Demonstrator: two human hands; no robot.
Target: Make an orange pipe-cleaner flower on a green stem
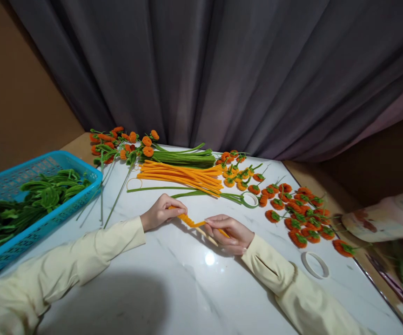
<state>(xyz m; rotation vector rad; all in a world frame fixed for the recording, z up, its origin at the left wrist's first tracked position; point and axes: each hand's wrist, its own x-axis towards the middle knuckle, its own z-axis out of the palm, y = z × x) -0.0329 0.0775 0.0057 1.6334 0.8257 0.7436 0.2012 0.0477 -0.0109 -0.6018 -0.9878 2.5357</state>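
Between my hands is an orange pipe cleaner (189, 220), its middle bent into tight folds or coils. My left hand (161, 212) pinches one end of the folded part. The fingers of my right hand (231, 232) close on the straighter end, and a bit of orange shows past the fingertips. Under it runs a pale thin strip (207, 236); whether this is a stick or a reflection I cannot tell. Just beyond my hands lies a pile of straight orange pipe cleaners (180, 176), with a bundle of green pipe cleaners (184, 157) behind it.
At left stands a blue basket (95, 179) of green leaf pieces (51, 197). Finished orange flowers (147, 142) lie at the back left. Many orange flower heads (304, 214) spread over the right side. Tape rolls (315, 265) and a large cup (379, 218) are at right. A dark curtain (201, 74) hangs behind.
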